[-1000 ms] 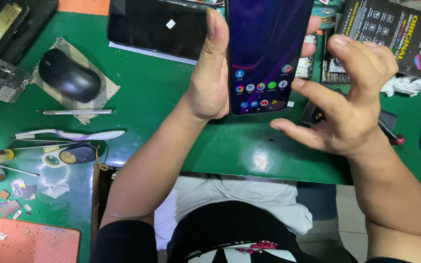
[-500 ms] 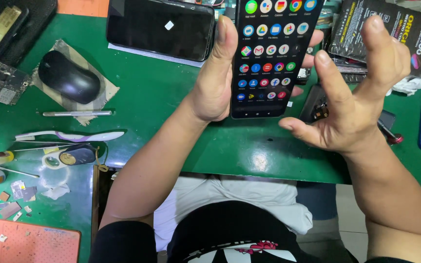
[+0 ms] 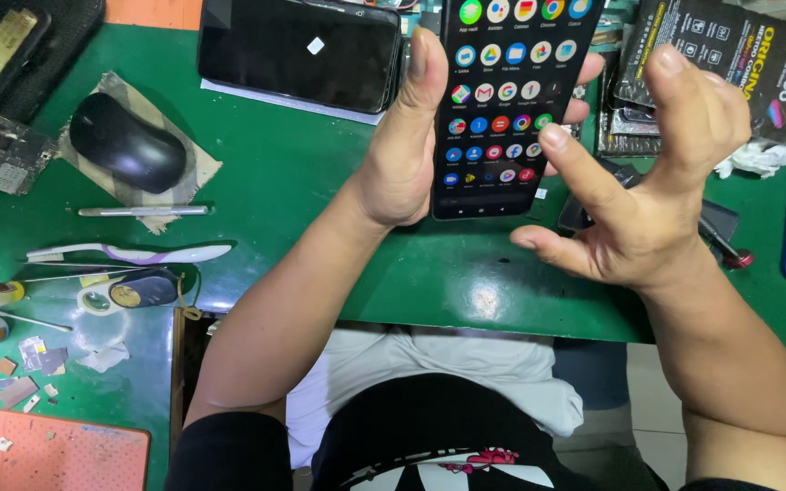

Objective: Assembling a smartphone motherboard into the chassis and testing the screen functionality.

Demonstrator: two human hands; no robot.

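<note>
My left hand (image 3: pixel 407 145) clasps a slim, glossy black smartphone (image 3: pixel 502 100), its lit screen full of round icons; beside it my right hand (image 3: pixel 648 191) hovers empty, fingers spread.

The left hand (image 3: pixel 407 150) holds a lit phone (image 3: pixel 507 100) upright above the green table (image 3: pixel 302 218), its screen full of app icons. The right hand (image 3: pixel 648 195) hovers beside it, fingers spread. A black mouse (image 3: pixel 126 142) and a toothbrush (image 3: pixel 129 255) lie to the left.
</note>
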